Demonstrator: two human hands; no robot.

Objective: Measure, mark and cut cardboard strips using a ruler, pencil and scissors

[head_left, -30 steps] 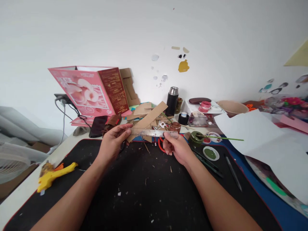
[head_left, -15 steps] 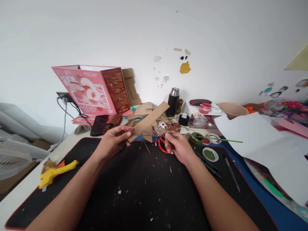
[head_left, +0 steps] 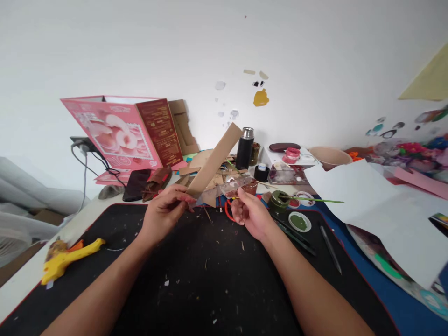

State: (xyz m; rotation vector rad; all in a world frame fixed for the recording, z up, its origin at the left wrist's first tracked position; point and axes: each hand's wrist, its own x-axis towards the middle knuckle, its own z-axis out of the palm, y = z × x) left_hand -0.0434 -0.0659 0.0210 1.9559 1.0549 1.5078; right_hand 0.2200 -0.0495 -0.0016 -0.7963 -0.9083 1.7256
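My left hand (head_left: 165, 211) pinches the lower end of a long brown cardboard strip (head_left: 216, 158), which tilts up to the right over the black mat (head_left: 196, 280). A clear plastic ruler (head_left: 224, 190) lies across the strip's lower part. My right hand (head_left: 249, 213) grips the ruler's right end from below, fingers closed. Both hands hover just above the mat's far edge, close together.
A yellow glue gun (head_left: 66, 259) lies at the left. Behind the hands are cardboard scraps (head_left: 206, 161), red scissors (head_left: 229, 211), a black flask (head_left: 244, 148), paint jars (head_left: 280, 200), a green stick (head_left: 315, 200) and a pink box (head_left: 122, 133). White paper (head_left: 378, 205) covers the right.
The cardboard strip has swung up to a steeper tilt in my left hand. The ruler has tilted with it, and both hands have drawn slightly closer together.
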